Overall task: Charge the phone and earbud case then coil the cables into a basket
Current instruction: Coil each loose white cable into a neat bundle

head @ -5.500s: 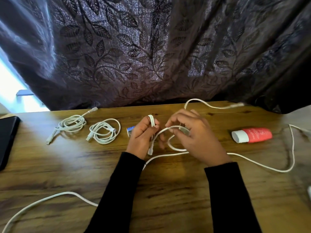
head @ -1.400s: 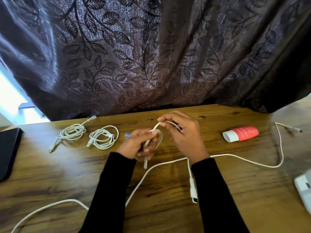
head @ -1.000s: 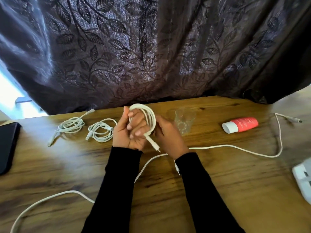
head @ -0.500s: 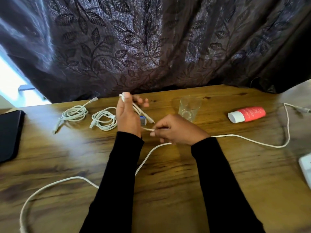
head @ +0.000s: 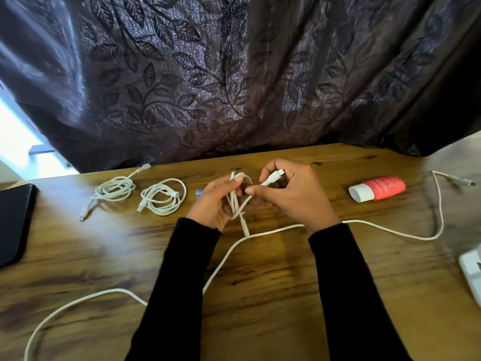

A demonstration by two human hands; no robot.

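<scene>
My left hand (head: 212, 201) grips a small bundle of looped white cable (head: 235, 201) above the middle of the wooden table (head: 260, 295). My right hand (head: 294, 194) pinches the free end of that cable, with its white plug (head: 276, 175) between thumb and fingers. Two coiled white cables lie to the left: one (head: 114, 188) at the far left, another (head: 162, 196) beside it. A long loose white cable (head: 390, 230) runs across the table under my forearms. No basket is in view.
A red tube with a white cap (head: 377, 188) lies at the right. A dark flat device (head: 14, 222) sits at the left edge, a white object (head: 472, 269) at the right edge. A small blue item (head: 199, 192) peeks out behind my left hand. A dark leaf-patterned curtain hangs behind.
Both hands came back together at the table's middle. My left hand now grips the looped bundle lower, and my right hand has lifted the plug end up beside it. The glass is hidden.
</scene>
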